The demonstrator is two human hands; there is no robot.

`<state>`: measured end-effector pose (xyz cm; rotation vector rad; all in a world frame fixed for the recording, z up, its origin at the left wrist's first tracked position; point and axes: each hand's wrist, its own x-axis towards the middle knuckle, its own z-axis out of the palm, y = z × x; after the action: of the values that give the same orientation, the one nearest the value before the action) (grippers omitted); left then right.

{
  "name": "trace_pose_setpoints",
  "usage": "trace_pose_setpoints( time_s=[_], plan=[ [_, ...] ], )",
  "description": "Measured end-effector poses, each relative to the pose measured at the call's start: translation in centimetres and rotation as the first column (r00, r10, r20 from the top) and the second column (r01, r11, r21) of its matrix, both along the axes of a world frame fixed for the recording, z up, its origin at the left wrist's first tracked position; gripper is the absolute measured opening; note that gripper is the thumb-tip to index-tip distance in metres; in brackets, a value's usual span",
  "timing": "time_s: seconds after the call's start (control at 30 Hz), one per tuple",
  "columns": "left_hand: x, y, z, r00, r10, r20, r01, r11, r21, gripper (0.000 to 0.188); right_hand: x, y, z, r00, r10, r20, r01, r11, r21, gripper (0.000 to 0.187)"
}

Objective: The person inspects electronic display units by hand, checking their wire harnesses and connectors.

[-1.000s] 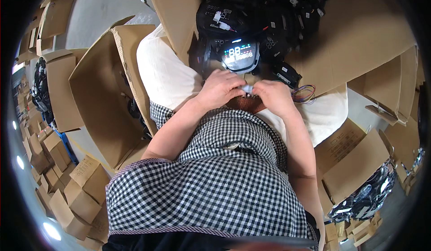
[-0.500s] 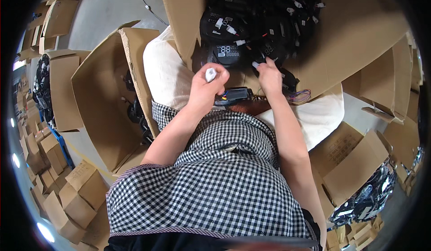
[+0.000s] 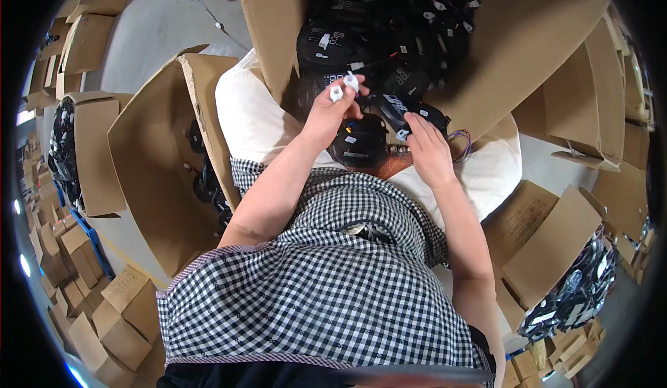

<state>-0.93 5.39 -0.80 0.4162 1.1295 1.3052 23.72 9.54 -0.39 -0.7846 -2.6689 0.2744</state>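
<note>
My left hand (image 3: pixel 325 118) is closed, pinching a white plug connector (image 3: pixel 336 94) with a second white connector (image 3: pixel 351 81) at its fingertips. Beneath it, a round black display unit (image 3: pixel 358 141) lies over my lap with its back turned up. To the right, my right hand (image 3: pixel 429 150) is closed at the edge of a tilted black display unit (image 3: pixel 394 107). A small white connector (image 3: pixel 403 135) shows by its fingers; the thumb is mostly hidden. Just beyond both hands is a heap of black display units (image 3: pixel 410 44) with wires and white connectors.
The heap sits in a large tilted cardboard box (image 3: pixel 531 47). Another open box (image 3: pixel 149 159) holding black units stands at my left. On the right is a box (image 3: pixel 549 249) beside bagged black parts (image 3: pixel 577 291). Thin coloured wires (image 3: pixel 460 143) stick out beside my right hand.
My left hand has moved up slightly and now shows two white connectors instead of one. My right hand has come down from the heap. The round unit's back now shows above my lap.
</note>
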Motion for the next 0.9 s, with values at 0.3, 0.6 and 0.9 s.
trace_pose_setpoints(
  time_s=[0.3, 0.6, 0.9],
  plan=[
    [1.3, -4.3, 0.2, 0.645, -0.245, -0.724, 0.334, 0.942, -0.022, 0.027, -2.5, -1.4, 1.8, 0.869, -0.495, -0.007, 0.076, 0.148, -0.986, 0.019],
    [1.4, -5.1, 0.9, 0.397, -0.301, -0.867, 0.554, 0.832, -0.035, 0.024, -3.4, -3.1, 2.5, 0.846, -0.486, 0.218, 0.02, -0.38, -0.925, 0.026],
    [1.9, -4.9, 0.9, -0.218, -0.477, -0.851, 0.773, 0.448, -0.449, 0.018, -2.6, -5.3, -0.9, 0.936, 0.041, 0.35, 0.346, 0.083, -0.935, 0.03]
  ],
)
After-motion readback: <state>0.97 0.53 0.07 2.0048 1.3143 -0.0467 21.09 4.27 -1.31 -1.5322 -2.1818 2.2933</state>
